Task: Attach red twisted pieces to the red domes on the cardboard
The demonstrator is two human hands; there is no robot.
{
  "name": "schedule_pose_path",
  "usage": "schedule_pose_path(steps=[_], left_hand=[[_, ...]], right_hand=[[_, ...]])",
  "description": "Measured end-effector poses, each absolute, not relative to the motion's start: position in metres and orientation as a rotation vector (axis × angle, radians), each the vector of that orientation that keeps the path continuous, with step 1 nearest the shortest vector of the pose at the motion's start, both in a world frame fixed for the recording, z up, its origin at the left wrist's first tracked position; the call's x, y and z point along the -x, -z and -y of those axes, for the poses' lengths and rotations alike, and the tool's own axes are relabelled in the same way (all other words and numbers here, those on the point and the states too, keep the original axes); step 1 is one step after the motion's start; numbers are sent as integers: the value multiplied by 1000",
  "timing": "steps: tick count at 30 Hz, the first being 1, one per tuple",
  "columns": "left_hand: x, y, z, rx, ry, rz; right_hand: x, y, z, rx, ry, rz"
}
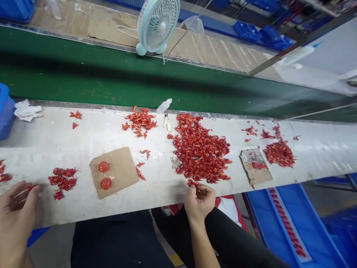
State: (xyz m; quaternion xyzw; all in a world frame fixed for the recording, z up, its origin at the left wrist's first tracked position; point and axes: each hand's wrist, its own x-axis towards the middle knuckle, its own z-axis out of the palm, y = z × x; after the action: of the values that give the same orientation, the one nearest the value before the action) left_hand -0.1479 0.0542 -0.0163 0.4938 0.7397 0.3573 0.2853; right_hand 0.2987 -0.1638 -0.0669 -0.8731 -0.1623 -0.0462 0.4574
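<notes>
1. Right hand [199,203]: fingers pinching a red chili [193,182] at the near edge of the white belt [92,130].
2. Left hand [15,219]: spread, near a small chili heap [63,182].
3. Large chili pile [201,149]: on the belt, just beyond the right hand.
4. Cardboard piece [114,172]: bearing two round red discs [103,166].

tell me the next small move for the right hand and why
I'd probably ease the dried red chili pinched by the right hand inward onto the bare white belt, because it sits right at the belt's near edge, just below the big chili pile, and could drop off.
</notes>
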Motion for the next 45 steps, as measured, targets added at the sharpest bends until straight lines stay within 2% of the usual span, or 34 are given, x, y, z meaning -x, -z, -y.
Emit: schedule_pose_path(steps=[6, 14, 17, 23, 34, 37, 42, 45], left_hand=[[103, 2, -61, -1165, -1122, -1788], [69, 1, -56, -1059, -1267, -1516], [68, 7, -52, -949, -1200, -1423], [56, 8, -44, -864, -1023, -1270], [47, 7, -32, -689, -839, -1119], [47, 6, -32, -712, -842, -1121], [54, 6, -34, -721, -889, -1134], [55, 8, -33, -721, -880, -1132]], right_hand=[[-320, 67, 177, 2529, 18, 410], [-329, 41, 163, 2595, 34, 376], [-321, 31, 140, 2463, 107, 469], [-281, 34, 59, 2132, -447, 1157], [-279, 26, 4, 2358, -571, 1326], [-274, 27, 4, 2141, -709, 1156], [-232, 35, 12, 1426, -1295, 789], [-199, 34, 10, 1212, -1509, 695]])
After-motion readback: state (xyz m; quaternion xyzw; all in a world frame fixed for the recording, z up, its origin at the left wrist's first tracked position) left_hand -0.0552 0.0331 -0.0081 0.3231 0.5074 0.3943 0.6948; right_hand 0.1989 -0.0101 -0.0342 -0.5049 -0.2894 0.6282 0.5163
